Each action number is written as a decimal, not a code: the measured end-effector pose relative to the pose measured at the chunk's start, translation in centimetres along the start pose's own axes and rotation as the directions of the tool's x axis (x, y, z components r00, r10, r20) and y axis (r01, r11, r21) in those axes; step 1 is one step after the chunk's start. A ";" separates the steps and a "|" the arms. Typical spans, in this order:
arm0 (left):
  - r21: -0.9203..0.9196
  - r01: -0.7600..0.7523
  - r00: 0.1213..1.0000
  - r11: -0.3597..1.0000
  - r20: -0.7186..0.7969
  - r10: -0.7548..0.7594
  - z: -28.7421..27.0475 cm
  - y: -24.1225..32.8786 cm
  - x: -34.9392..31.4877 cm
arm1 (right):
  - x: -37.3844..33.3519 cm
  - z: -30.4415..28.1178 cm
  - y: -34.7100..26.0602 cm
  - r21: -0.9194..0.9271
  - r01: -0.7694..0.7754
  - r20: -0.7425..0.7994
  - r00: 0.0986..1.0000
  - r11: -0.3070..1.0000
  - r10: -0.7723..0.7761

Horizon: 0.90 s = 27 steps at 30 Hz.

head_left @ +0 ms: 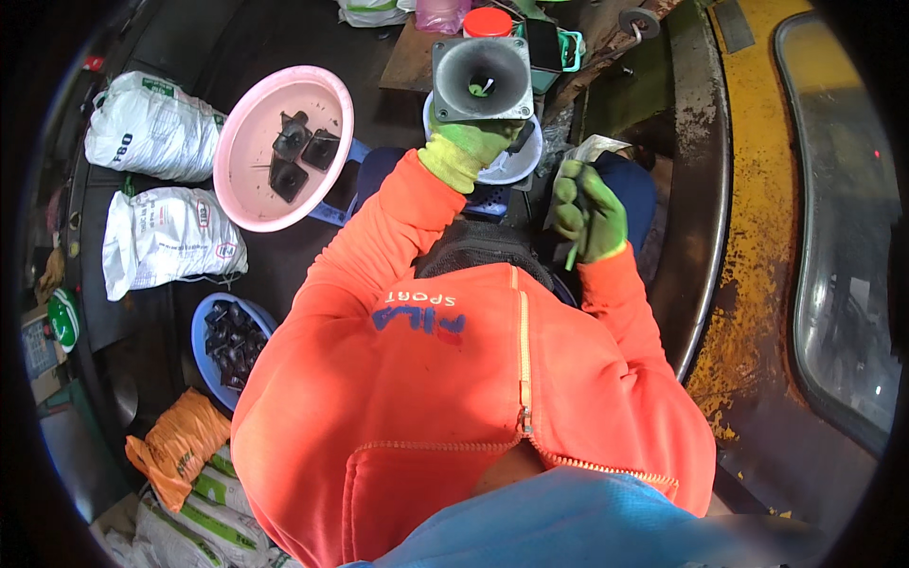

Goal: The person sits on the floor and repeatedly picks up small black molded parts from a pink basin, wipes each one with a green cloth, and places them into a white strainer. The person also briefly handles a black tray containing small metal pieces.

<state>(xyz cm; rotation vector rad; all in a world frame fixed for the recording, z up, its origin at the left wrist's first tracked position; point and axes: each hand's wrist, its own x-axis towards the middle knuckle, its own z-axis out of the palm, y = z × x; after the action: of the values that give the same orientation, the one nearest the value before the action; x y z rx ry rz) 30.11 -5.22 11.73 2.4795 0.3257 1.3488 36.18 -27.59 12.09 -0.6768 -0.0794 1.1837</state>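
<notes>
My left hand (469, 142), in a yellow-green glove, holds up a square grey horn-shaped part (481, 78) with a dark funnel mouth facing me. My right hand (589, 210), in a green glove, grips a crumpled grey cloth or sheet (589, 151) and a thin green stick. Both arms wear orange sleeves. Below the horn part sits a white bowl (516, 163) on a blue stool.
A pink basin (248, 151) at left holds three dark square parts. A blue basin (204, 327) holds several dark parts. White sacks (151, 128) lie at far left, packets at lower left. A rusty yellow curved metal surface (757, 237) runs along the right.
</notes>
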 end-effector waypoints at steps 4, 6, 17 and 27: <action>-0.242 0.105 0.989 0.964 0.124 -0.077 1.7 -0.2 -1.3 | -7.3 2.0 -3.2 -0.432 0.324 -0.225 0.865 0.842 -0.448; -0.577 0.203 0.979 0.791 0.123 -0.162 2.8 0.4 -1.6 | -11.1 4.3 -4.6 -0.765 0.333 -0.248 0.638 0.552 -0.729; -0.853 0.299 0.951 0.428 0.303 -0.062 6.4 3.7 -1.4 | -29.8 15.0 -8.3 -0.873 -0.185 0.472 -0.556 -0.452 -0.684; -0.490 0.028 0.981 0.871 0.180 0.070 3.4 1.7 -0.4 | -32.2 11.6 -15.4 -0.781 -0.123 0.547 -0.607 -0.612 -0.576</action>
<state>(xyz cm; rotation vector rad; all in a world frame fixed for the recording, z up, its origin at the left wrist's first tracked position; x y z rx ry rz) 32.89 -7.46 10.32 2.1541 -0.0868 1.0245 31.38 -53.62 38.67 -1.4202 -0.3987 -1.7054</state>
